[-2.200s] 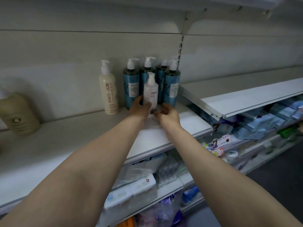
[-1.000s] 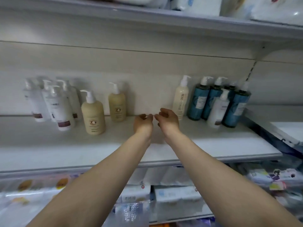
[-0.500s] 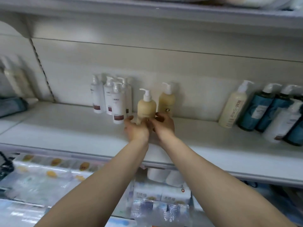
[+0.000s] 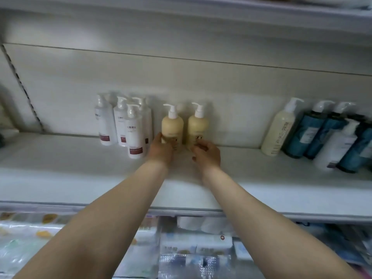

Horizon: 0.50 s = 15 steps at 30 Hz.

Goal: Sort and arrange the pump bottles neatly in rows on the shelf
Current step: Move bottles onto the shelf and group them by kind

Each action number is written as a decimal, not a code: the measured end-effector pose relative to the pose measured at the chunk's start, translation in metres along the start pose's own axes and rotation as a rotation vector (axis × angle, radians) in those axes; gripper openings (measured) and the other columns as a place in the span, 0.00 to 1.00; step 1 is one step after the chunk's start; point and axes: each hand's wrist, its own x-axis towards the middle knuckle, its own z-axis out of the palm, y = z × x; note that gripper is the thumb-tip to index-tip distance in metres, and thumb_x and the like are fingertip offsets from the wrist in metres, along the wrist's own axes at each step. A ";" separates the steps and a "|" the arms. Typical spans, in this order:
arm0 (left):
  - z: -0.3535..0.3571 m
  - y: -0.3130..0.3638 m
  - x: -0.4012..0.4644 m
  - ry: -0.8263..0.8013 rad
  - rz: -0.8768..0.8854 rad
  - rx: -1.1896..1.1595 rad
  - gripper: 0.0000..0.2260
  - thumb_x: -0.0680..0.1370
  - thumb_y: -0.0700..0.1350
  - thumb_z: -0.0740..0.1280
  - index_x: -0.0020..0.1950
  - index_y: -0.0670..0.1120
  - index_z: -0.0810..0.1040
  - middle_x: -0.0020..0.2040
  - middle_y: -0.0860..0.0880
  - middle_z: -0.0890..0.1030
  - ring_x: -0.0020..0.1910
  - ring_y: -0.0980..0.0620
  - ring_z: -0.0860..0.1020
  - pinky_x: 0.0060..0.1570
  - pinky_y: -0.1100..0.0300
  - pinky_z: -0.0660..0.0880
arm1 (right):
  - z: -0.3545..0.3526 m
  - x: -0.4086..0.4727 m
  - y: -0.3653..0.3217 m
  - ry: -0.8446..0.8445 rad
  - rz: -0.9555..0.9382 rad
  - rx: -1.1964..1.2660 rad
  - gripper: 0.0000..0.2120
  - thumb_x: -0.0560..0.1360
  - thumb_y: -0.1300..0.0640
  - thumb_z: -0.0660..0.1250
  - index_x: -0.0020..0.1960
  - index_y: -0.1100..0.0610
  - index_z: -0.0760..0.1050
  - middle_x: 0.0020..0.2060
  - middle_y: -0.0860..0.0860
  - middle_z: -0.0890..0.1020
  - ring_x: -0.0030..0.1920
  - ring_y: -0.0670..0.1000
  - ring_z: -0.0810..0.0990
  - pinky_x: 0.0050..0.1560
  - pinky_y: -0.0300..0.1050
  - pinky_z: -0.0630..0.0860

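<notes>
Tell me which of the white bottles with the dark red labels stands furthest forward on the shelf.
The front white bottle, nearest the left hand. It stands alone ahead of the other white bottles, which line the back wall.

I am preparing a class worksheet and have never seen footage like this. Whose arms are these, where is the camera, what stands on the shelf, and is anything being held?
There is no machine here: a person wears one wide-angle camera on the head, looking forward and down, so you see their own two bare arms reaching out. The left hand grips the left beige pump bottle low on its side. The right hand has its fingers curled at the base of the right beige pump bottle; whether it truly grips it is hard to tell. Both bottles stand upright, side by side, near the back of the white shelf. To their left stands a cluster of white pump bottles. To the right are a tall cream bottle, teal bottles and another white bottle. Below, packaged goods show only blurrily.
</notes>
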 end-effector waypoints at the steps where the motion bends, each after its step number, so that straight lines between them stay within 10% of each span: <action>1: 0.002 0.001 0.004 -0.014 -0.006 -0.003 0.28 0.80 0.52 0.64 0.78 0.58 0.60 0.64 0.47 0.78 0.58 0.41 0.80 0.54 0.53 0.77 | -0.007 0.001 -0.001 0.015 0.001 0.009 0.07 0.67 0.54 0.72 0.43 0.44 0.80 0.44 0.45 0.85 0.48 0.51 0.84 0.57 0.58 0.81; 8: 0.020 -0.003 0.029 -0.008 -0.028 0.156 0.31 0.75 0.66 0.58 0.77 0.62 0.59 0.62 0.43 0.81 0.57 0.39 0.80 0.60 0.43 0.76 | -0.053 0.017 -0.002 0.099 0.035 0.084 0.09 0.75 0.61 0.70 0.52 0.51 0.81 0.42 0.48 0.84 0.37 0.46 0.82 0.52 0.52 0.84; 15: 0.042 0.027 -0.016 0.280 0.022 0.110 0.31 0.80 0.52 0.63 0.81 0.48 0.54 0.76 0.39 0.64 0.74 0.38 0.64 0.71 0.47 0.62 | -0.084 0.027 -0.001 0.111 0.040 0.140 0.12 0.74 0.60 0.70 0.57 0.54 0.81 0.42 0.50 0.84 0.36 0.46 0.81 0.53 0.52 0.83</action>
